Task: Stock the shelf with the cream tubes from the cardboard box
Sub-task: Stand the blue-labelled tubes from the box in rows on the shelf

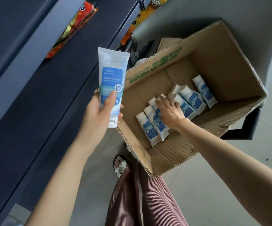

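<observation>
The left hand point(97, 111) gripped a tube point(112, 75), cap down, at 9 o'clock from the box point(221, 54), near the shelf point(53, 82), while the right hand point(170, 110), nearer the rest, lay with loose spread fingers on the tubes point(150, 129) in the box, which ran long from 11 to 5 o'clock.

Left hand point(99, 110) raised, fingers curled in grip; right hand point(169, 110) lower, fingers outstretched.

One cream tube point(111, 82) is out of the single cardboard box point(221, 59). At least seven more tubes point(204, 91) lie inside, the right hand point(169, 110) hiding the exact count. Two hands show, counting the left hand point(99, 111), and one sandalled foot point(120, 165)
</observation>
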### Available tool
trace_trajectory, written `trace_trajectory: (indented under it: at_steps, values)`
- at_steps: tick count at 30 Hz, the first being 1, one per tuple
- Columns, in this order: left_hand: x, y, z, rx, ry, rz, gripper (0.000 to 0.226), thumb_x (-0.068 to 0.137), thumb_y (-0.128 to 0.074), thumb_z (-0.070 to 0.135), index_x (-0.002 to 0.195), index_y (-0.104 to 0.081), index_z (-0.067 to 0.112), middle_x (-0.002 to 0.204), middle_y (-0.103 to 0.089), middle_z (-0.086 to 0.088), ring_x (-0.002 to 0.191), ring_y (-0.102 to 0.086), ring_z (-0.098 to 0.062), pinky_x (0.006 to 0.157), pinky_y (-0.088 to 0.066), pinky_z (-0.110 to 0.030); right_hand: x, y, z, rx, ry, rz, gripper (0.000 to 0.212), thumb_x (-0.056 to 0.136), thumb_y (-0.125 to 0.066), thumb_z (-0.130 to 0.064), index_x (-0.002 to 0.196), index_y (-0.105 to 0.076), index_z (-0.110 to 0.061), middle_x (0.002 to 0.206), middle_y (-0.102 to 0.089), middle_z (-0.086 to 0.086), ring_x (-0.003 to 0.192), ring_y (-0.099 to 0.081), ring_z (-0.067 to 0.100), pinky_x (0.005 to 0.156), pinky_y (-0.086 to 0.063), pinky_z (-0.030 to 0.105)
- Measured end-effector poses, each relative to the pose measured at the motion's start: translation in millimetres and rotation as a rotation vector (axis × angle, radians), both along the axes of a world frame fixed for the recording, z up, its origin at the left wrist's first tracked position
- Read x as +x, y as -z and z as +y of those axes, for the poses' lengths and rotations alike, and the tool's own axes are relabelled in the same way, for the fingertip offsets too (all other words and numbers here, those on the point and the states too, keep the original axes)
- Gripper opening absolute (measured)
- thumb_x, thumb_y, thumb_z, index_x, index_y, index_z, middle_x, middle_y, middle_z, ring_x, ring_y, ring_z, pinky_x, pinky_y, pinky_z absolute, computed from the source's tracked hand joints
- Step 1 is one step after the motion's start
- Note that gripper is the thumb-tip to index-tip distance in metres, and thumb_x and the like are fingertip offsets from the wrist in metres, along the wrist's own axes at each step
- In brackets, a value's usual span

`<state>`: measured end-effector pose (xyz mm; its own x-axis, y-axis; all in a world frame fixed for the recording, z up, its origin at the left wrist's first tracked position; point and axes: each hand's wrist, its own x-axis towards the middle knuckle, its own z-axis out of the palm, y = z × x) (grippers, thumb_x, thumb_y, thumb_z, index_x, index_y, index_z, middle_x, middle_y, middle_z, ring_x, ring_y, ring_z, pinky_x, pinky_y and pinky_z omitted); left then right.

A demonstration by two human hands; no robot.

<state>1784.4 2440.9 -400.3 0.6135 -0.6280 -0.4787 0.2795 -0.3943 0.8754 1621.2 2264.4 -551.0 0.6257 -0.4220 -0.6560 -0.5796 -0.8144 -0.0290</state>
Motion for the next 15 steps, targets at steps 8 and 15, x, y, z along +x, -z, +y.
trace_trajectory:
  at_steps: [8, 15]
  values:
    - [0.6, 4.6, 4.9, 0.020, -0.009, 0.014, 0.038, 0.078, -0.048, 0.053, 0.102, -0.055, 0.024, 0.073, -0.069, 0.016, 0.064, -0.065, -0.002, 0.055, -0.049, -0.014, 15.9, -3.4, 3.8, -0.258, -0.279, 0.118, 0.054, 0.089, -0.051, -0.006, 0.139, -0.028, -0.007, 0.141, -0.031, 0.013, 0.133, -0.028, 0.036, 0.106, -0.027, 0.042]
    - [0.6, 3.3, 3.4, 0.014, -0.018, 0.014, 0.037, 0.078, -0.047, 0.052, 0.102, -0.055, 0.025, 0.072, -0.069, 0.017, 0.063, -0.066, -0.002, 0.052, -0.048, -0.012, 21.1, -15.8, 2.3, -0.322, -0.382, 0.376, 0.046, 0.092, -0.051, -0.015, 0.137, -0.042, -0.013, 0.138, -0.035, 0.010, 0.129, -0.031, 0.031, 0.099, -0.037, 0.036]
